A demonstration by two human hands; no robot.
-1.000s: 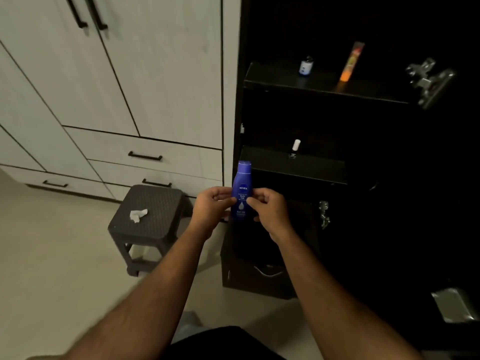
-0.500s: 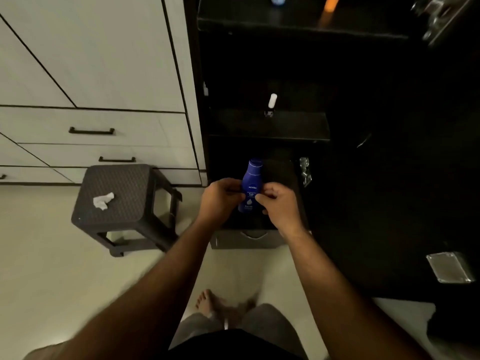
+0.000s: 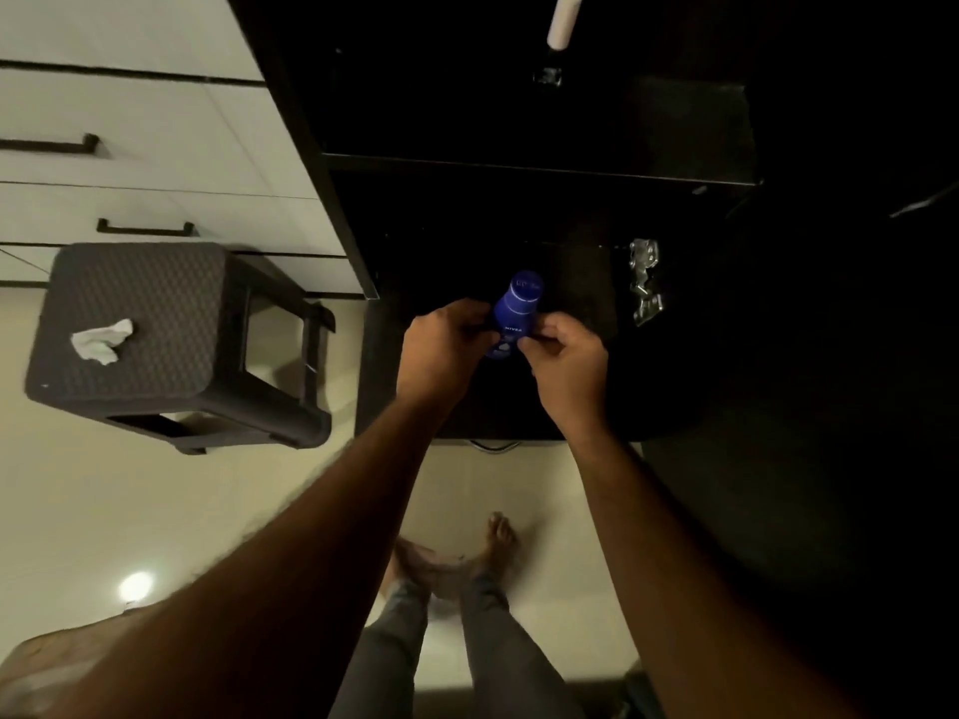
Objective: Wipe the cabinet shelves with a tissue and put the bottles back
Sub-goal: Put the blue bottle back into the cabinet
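We've dropped lower: the blue bottle (image 3: 515, 316), pinched between left hand (image 3: 445, 350) and right hand (image 3: 565, 368), now hovers over the cabinet's bottom shelf (image 3: 581, 298), ready to set down, we'd judge.

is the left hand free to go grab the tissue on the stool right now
Probably not yet: the left hand is gripping the blue bottle along with the right hand. The tissue lies uncovered on the stool.
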